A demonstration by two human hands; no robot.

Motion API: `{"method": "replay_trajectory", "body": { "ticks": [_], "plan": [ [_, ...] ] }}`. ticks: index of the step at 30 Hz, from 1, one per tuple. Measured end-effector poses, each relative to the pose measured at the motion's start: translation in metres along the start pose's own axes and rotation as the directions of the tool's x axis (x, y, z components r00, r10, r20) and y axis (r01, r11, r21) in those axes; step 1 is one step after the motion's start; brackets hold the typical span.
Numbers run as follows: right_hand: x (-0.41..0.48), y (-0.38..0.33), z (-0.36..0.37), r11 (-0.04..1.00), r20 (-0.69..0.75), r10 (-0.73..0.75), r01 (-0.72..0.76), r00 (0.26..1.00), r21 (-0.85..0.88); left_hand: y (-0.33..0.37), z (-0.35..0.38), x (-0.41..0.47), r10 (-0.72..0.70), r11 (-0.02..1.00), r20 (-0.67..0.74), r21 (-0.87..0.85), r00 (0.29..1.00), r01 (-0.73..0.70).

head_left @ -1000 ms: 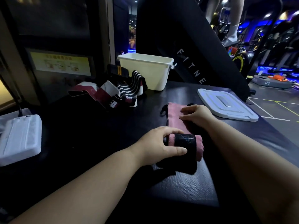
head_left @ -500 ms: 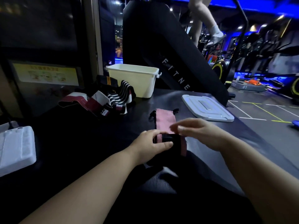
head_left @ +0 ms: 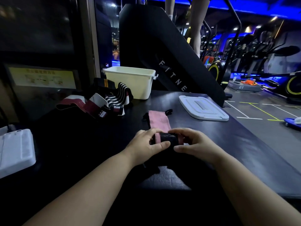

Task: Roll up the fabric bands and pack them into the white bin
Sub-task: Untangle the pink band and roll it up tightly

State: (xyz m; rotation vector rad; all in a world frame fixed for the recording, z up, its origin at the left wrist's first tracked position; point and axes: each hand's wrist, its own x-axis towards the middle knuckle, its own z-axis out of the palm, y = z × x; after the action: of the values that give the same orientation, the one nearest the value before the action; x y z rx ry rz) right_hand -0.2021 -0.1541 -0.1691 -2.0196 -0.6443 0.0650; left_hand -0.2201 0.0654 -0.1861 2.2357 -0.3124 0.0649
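Observation:
A pink fabric band [head_left: 158,120] lies flat on the black table, its near end wound into a dark roll [head_left: 165,138]. My left hand [head_left: 146,143] grips the roll's left end and my right hand [head_left: 193,144] grips its right end, thumbs in front. The white bin [head_left: 138,83] stands open at the table's far side. A heap of other bands [head_left: 104,100], striped black-white, maroon and black with orange lines, lies left of the bin.
The bin's white lid [head_left: 203,108] lies flat at the right. A white moulded tray [head_left: 14,150] sits at the left edge. Behind the table slopes a large black fitness machine [head_left: 171,54]. Gym floor and exercise bikes are at the right.
My right hand came off the flat pink strip and closed on the roll's right end. The roll has grown along the band toward the bin, leaving a shorter flat stretch.

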Motion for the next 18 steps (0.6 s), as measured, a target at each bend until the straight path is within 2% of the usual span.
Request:
{"method": "replay_trajectory", "body": {
  "ticks": [3,6,8,15,18],
  "plan": [
    [0.004,0.001,-0.001,0.999,-0.02,0.036,-0.036,0.999,0.031,0.002,-0.001,-0.006,0.095,0.993,0.019,0.071,0.995,-0.096],
    [0.007,0.001,0.0,0.999,-0.02,0.045,-0.045,0.999,0.008,0.002,-0.002,-0.007,0.134,0.989,-0.064,0.064,0.989,-0.13],
    [0.009,0.003,0.001,0.999,-0.014,0.039,-0.039,0.999,-0.01,0.001,-0.002,-0.004,0.122,0.992,-0.104,0.05,0.987,-0.118],
    [0.016,0.002,0.007,0.999,-0.074,0.046,-0.048,0.996,-0.023,0.003,-0.004,0.001,0.015,0.999,-0.105,-0.049,0.994,-0.02],
    [0.014,0.002,0.008,0.999,-0.061,0.052,-0.052,0.997,0.004,0.002,-0.002,0.0,0.022,0.997,-0.144,-0.073,0.989,-0.033]
  ]
}}
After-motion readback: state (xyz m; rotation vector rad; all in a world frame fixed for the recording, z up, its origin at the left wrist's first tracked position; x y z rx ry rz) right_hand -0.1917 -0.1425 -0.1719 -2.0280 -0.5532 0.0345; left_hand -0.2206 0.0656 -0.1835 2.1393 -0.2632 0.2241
